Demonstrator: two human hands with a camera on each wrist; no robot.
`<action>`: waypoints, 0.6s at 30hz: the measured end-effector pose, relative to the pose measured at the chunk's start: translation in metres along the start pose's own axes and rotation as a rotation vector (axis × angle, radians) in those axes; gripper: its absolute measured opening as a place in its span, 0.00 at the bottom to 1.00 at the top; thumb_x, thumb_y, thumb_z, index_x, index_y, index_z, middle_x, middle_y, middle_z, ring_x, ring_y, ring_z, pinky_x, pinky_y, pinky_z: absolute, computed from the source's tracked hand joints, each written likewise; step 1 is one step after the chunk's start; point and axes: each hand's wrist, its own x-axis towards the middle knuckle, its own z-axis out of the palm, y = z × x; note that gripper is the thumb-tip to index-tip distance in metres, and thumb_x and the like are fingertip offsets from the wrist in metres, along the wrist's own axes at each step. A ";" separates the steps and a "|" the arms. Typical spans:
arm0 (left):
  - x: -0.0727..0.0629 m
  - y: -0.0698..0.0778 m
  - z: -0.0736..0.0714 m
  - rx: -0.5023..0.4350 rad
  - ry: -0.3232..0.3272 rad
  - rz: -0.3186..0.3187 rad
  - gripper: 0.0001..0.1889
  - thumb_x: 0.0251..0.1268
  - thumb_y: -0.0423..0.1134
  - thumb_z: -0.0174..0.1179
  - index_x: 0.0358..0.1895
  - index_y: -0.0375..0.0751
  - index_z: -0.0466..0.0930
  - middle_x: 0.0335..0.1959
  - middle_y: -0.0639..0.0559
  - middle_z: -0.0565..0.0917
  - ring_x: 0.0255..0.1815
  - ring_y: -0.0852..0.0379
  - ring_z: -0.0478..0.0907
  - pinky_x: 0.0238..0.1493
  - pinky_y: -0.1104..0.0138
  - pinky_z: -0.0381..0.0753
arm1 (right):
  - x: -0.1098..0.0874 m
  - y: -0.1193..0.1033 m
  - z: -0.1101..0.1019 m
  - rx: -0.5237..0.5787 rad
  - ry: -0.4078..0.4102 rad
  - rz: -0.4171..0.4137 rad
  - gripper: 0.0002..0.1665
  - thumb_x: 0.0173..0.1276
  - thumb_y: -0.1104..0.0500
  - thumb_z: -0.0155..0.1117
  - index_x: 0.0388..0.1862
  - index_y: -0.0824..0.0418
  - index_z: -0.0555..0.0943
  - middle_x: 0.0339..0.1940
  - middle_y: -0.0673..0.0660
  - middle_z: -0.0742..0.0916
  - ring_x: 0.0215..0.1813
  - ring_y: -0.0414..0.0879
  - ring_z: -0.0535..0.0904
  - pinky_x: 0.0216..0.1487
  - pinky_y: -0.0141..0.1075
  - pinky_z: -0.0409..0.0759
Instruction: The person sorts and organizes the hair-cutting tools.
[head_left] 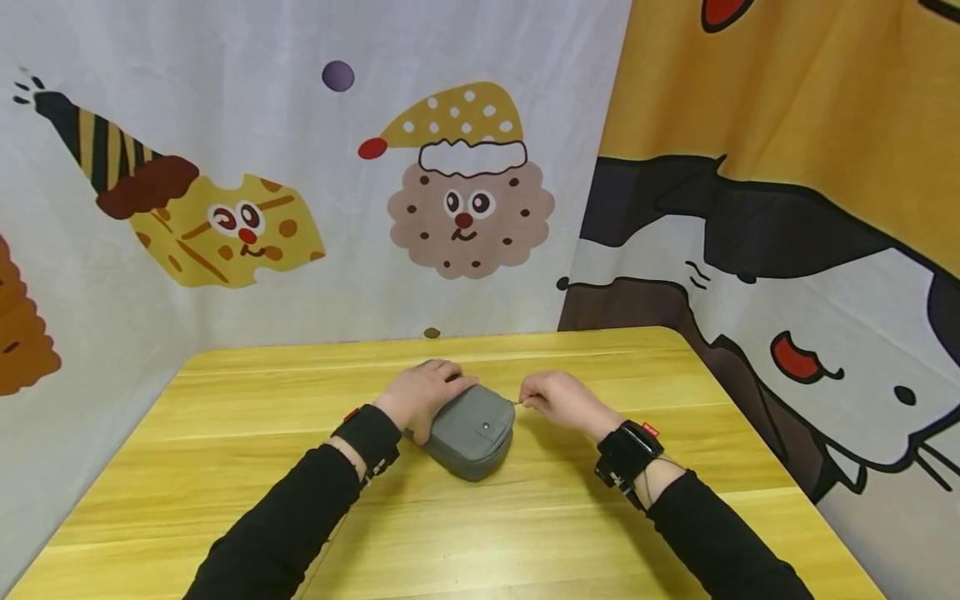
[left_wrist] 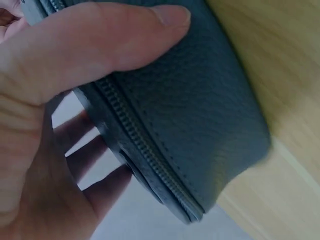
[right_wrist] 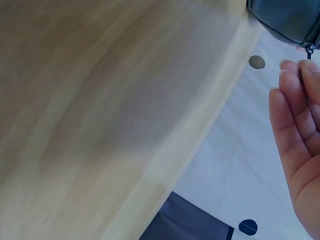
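Note:
A grey zippered pouch (head_left: 468,437) of grained, leather-like material lies on the wooden table, a small round stud near its right end. My left hand (head_left: 426,398) grips its left part. In the left wrist view the thumb (left_wrist: 135,37) presses one side while the other fingers reach round the opposite side; the zipper (left_wrist: 145,145) runs between them, its teeth meshed along the stretch that shows. At the pouch's far right corner, my right hand (head_left: 566,402) pinches the zipper pull (right_wrist: 309,53) between thumb and forefinger, drawn out taut from the slider.
The yellow wood-grain table (head_left: 300,392) extends around the pouch, its back edge near a white curtain (head_left: 262,100) with cartoon prints. Another printed curtain (head_left: 750,208) hangs along the right side. Black bands (head_left: 367,437) with devices sit on both wrists.

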 end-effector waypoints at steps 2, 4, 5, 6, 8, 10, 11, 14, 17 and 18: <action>0.000 0.002 -0.001 0.000 -0.006 -0.021 0.62 0.29 0.42 0.85 0.77 0.55 0.59 0.69 0.47 0.67 0.70 0.47 0.63 0.63 0.58 0.75 | -0.002 0.001 -0.001 -0.006 -0.005 0.003 0.03 0.68 0.65 0.68 0.33 0.58 0.84 0.31 0.46 0.84 0.33 0.39 0.79 0.35 0.33 0.80; 0.000 0.003 -0.001 0.004 -0.008 -0.035 0.62 0.30 0.43 0.84 0.77 0.54 0.59 0.69 0.46 0.67 0.70 0.46 0.63 0.63 0.58 0.75 | -0.003 0.002 -0.001 -0.006 -0.007 0.003 0.03 0.68 0.65 0.67 0.34 0.58 0.84 0.31 0.46 0.84 0.34 0.39 0.80 0.36 0.34 0.81; 0.000 0.004 -0.001 0.001 -0.004 -0.042 0.61 0.30 0.43 0.84 0.77 0.54 0.59 0.68 0.46 0.68 0.69 0.46 0.64 0.63 0.58 0.75 | -0.004 0.002 -0.002 -0.005 -0.006 0.003 0.03 0.68 0.65 0.67 0.34 0.58 0.84 0.32 0.46 0.85 0.35 0.40 0.80 0.36 0.34 0.81; -0.001 0.004 -0.001 -0.008 0.004 -0.047 0.60 0.30 0.43 0.84 0.77 0.53 0.60 0.67 0.45 0.68 0.68 0.46 0.65 0.63 0.57 0.75 | -0.004 0.002 -0.003 -0.005 -0.004 0.004 0.03 0.68 0.65 0.67 0.34 0.58 0.84 0.32 0.47 0.85 0.35 0.40 0.81 0.37 0.34 0.81; -0.001 0.005 0.000 -0.019 0.011 -0.055 0.59 0.30 0.45 0.83 0.76 0.52 0.61 0.66 0.44 0.69 0.67 0.45 0.67 0.62 0.56 0.76 | -0.006 0.003 -0.004 -0.005 0.006 0.006 0.03 0.68 0.65 0.67 0.34 0.58 0.84 0.32 0.47 0.85 0.35 0.41 0.81 0.37 0.34 0.82; -0.001 0.005 0.000 -0.036 0.014 -0.068 0.59 0.31 0.46 0.82 0.75 0.50 0.62 0.65 0.42 0.69 0.65 0.44 0.68 0.61 0.55 0.76 | -0.006 0.004 -0.005 -0.007 0.016 0.008 0.03 0.67 0.66 0.68 0.34 0.59 0.84 0.32 0.47 0.85 0.36 0.41 0.82 0.38 0.35 0.82; -0.001 0.005 0.001 -0.041 0.012 -0.076 0.59 0.31 0.47 0.82 0.75 0.50 0.61 0.65 0.42 0.69 0.64 0.43 0.69 0.60 0.55 0.77 | -0.006 0.004 -0.005 -0.011 0.020 0.009 0.03 0.67 0.66 0.68 0.34 0.59 0.84 0.32 0.47 0.85 0.36 0.41 0.82 0.38 0.35 0.82; 0.000 0.006 0.001 -0.043 0.002 -0.099 0.59 0.31 0.49 0.82 0.75 0.49 0.61 0.65 0.41 0.69 0.63 0.44 0.70 0.58 0.56 0.78 | -0.005 0.006 -0.005 -0.023 0.024 0.013 0.03 0.67 0.66 0.68 0.34 0.59 0.85 0.32 0.47 0.85 0.36 0.42 0.82 0.38 0.35 0.83; -0.001 0.007 0.002 -0.035 0.003 -0.118 0.58 0.32 0.51 0.81 0.75 0.47 0.61 0.62 0.40 0.71 0.59 0.44 0.72 0.55 0.57 0.79 | -0.003 0.006 -0.005 -0.033 0.025 0.017 0.03 0.68 0.66 0.68 0.35 0.59 0.85 0.33 0.48 0.86 0.37 0.43 0.83 0.38 0.35 0.83; -0.001 0.007 0.002 -0.031 0.010 -0.121 0.58 0.32 0.52 0.81 0.75 0.45 0.62 0.60 0.39 0.72 0.57 0.44 0.73 0.54 0.57 0.80 | -0.003 0.006 -0.004 -0.035 0.027 0.019 0.03 0.68 0.66 0.67 0.36 0.60 0.85 0.33 0.49 0.86 0.37 0.43 0.83 0.39 0.35 0.83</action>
